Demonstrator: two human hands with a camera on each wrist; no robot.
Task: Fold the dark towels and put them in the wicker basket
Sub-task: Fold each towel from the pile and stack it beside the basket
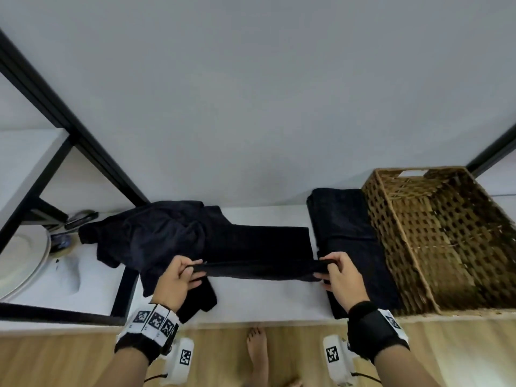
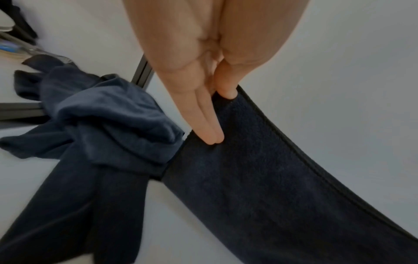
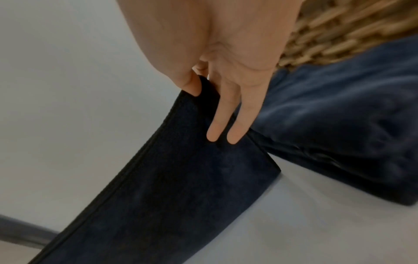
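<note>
dark towel (image 1: 259,255) stretched flat on the white surface, its near edge lifted in a taut fold. crumpled dark towels (image 1: 148,233) heaped at its left end. folded dark towel (image 1: 351,241) lying just left of the wicker basket (image 1: 435,236), an open-weave brown rectangle.

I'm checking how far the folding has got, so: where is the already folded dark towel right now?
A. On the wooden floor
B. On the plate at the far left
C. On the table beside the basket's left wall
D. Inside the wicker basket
C: the folded towel lies on the white table against the left wall of the wicker basket, whose inside shows only weave.
</note>
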